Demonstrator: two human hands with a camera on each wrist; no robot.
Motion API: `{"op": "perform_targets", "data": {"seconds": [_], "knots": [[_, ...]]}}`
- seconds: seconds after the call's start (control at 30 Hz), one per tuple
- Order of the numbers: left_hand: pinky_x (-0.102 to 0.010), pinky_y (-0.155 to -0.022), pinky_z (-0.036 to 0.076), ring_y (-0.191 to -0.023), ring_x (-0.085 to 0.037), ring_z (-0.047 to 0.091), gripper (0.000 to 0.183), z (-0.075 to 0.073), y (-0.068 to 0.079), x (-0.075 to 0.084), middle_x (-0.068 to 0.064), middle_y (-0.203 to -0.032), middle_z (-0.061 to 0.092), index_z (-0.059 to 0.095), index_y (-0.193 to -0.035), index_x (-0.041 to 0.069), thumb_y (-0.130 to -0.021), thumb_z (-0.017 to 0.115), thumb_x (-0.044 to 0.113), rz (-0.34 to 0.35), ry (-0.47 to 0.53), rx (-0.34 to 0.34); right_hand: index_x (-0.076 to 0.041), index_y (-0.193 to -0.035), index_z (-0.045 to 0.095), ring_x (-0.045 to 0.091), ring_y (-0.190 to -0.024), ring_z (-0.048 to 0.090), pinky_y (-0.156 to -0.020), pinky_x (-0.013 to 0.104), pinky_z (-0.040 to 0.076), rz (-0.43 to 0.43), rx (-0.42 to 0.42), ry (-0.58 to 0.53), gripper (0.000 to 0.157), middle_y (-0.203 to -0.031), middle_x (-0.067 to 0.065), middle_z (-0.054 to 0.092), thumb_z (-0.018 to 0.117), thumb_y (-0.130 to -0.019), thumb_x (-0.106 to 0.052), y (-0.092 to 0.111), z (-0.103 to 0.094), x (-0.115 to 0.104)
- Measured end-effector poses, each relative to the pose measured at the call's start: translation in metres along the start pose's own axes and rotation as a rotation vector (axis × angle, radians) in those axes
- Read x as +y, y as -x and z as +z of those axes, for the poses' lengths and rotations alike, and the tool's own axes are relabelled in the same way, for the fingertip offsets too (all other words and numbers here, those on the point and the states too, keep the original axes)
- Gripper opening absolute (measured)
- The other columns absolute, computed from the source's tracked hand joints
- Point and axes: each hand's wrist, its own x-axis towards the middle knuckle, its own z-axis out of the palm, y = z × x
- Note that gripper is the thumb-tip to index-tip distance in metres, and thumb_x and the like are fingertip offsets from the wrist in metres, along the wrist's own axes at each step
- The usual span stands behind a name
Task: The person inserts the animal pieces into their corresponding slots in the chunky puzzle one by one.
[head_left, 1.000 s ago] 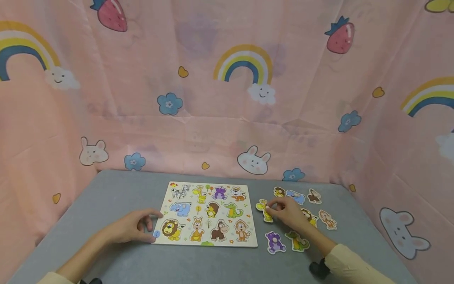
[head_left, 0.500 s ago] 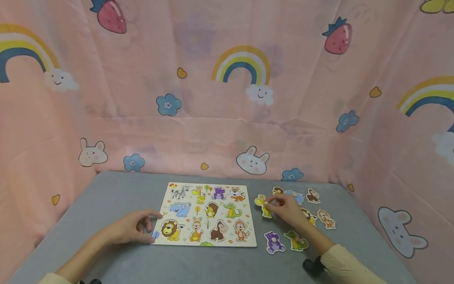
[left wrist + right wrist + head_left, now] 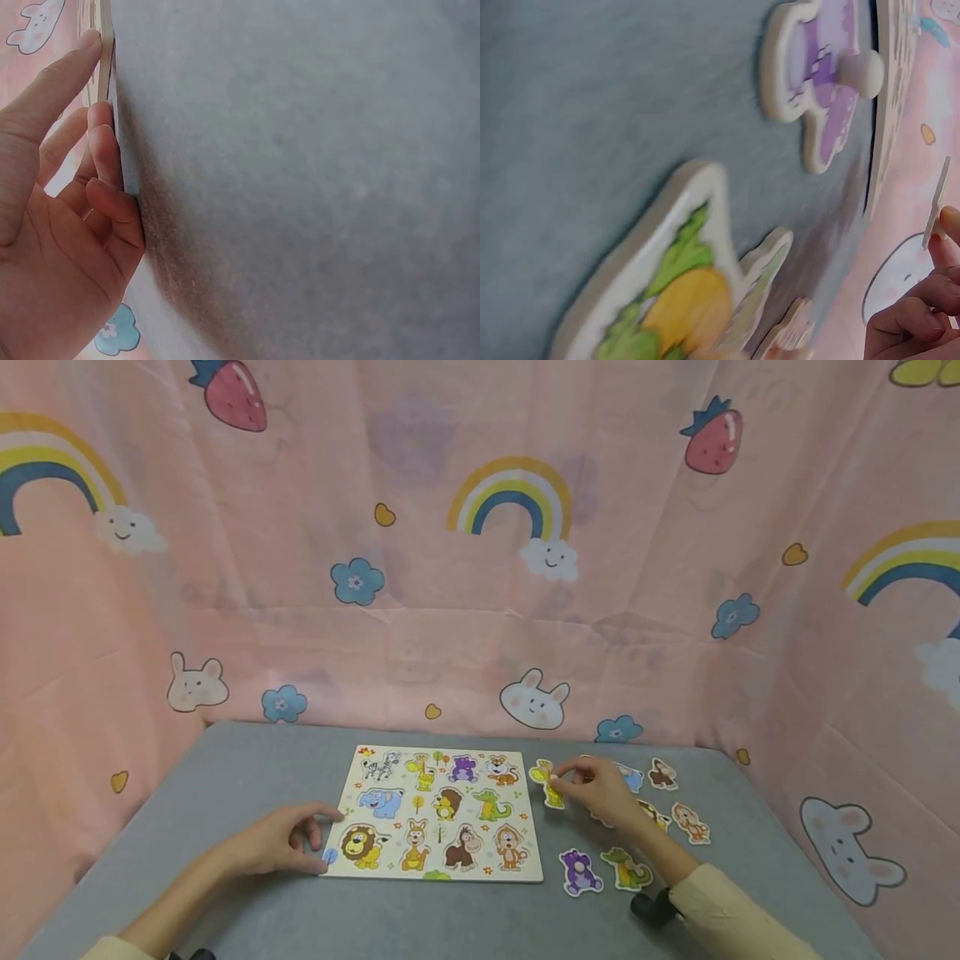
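In the head view, my right hand (image 3: 600, 789) pinches a yellow giraffe puzzle piece (image 3: 546, 783) just right of the puzzle board (image 3: 536, 860). The right wrist view shows that piece (image 3: 935, 206) edge-on at the fingertips, raised off the table. My left hand (image 3: 273, 843) rests at the board's left side, thumb at the near corner and index fingertip farther up the edge. Seen from the left wrist, the thumb lies along the board's edge (image 3: 105, 71) and the other fingers bend loosely beside it. Animal pictures in three rows cover the board, a giraffe (image 3: 422, 772) among them.
Knobbed pieces lie right of the board: a purple hippo (image 3: 580, 872), a crocodile (image 3: 628, 870), a monkey (image 3: 690, 823), a gorilla (image 3: 663, 774) and an elephant (image 3: 632, 777). A lion piece (image 3: 657, 814) is partly behind my right arm. Pink patterned cloth (image 3: 450, 652) hangs behind the grey table (image 3: 247, 760).
The giraffe piece has risen off the table and moved left and away, toward the board, in my right hand. My left hand stays at the board's edge.
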Motion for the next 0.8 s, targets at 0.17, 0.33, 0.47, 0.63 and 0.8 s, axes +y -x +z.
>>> {"op": "perform_targets", "data": {"seconds": [0.17,0.33,0.47,0.63,0.8], "knots": [[-0.024,-0.056,0.041,-0.063,-0.011,0.049,0.063,-0.001,-0.001,-0.002,-0.004,-0.087,0.056,0.058,-0.131,-0.001,-0.078,0.089,0.013,-0.003,-0.012,0.002,-0.008,-0.098,0.077,0.009,-0.051,0.034,-0.046,0.026,0.028,-0.027,-0.013,-0.025,0.012,-0.061,0.000,0.044,0.079,-0.092,-0.018,-0.006,0.009,-0.006],[-0.024,-0.056,0.041,-0.063,-0.011,0.049,0.064,-0.001,-0.001,-0.002,-0.005,-0.087,0.056,0.057,-0.131,-0.002,-0.078,0.090,0.014,0.006,-0.010,-0.003,-0.008,-0.100,0.077,0.011,-0.054,0.037,-0.050,0.027,0.031,-0.006,-0.031,-0.045,0.015,-0.062,-0.001,0.045,0.078,-0.092,-0.020,-0.011,0.019,-0.020],[-0.023,-0.056,0.041,-0.063,-0.011,0.049,0.065,-0.001,-0.001,-0.003,-0.006,-0.087,0.056,0.057,-0.132,-0.001,-0.078,0.090,0.015,-0.011,-0.016,-0.003,-0.004,-0.100,0.076,0.012,-0.055,0.038,-0.051,0.027,0.031,-0.023,-0.042,-0.077,0.015,-0.063,0.000,0.045,0.079,-0.091,-0.016,-0.016,0.028,-0.028],[-0.023,-0.056,0.040,-0.063,-0.011,0.049,0.064,-0.001,-0.001,-0.003,-0.006,-0.087,0.056,0.057,-0.131,-0.003,-0.078,0.089,0.012,-0.004,-0.005,-0.003,-0.004,-0.099,0.077,0.011,-0.054,0.036,-0.049,0.026,0.029,-0.036,-0.049,-0.110,0.014,-0.062,0.000,0.045,0.080,-0.090,-0.014,-0.024,0.040,-0.031],[-0.024,-0.056,0.040,-0.063,-0.011,0.049,0.064,-0.001,-0.001,-0.003,-0.006,-0.087,0.056,0.057,-0.132,-0.002,-0.078,0.090,0.012,-0.007,-0.001,-0.002,-0.005,-0.098,0.077,0.010,-0.054,0.037,-0.048,0.026,0.029,-0.059,-0.053,-0.113,0.015,-0.062,0.000,0.046,0.081,-0.089,-0.016,-0.027,0.051,-0.035]]}}
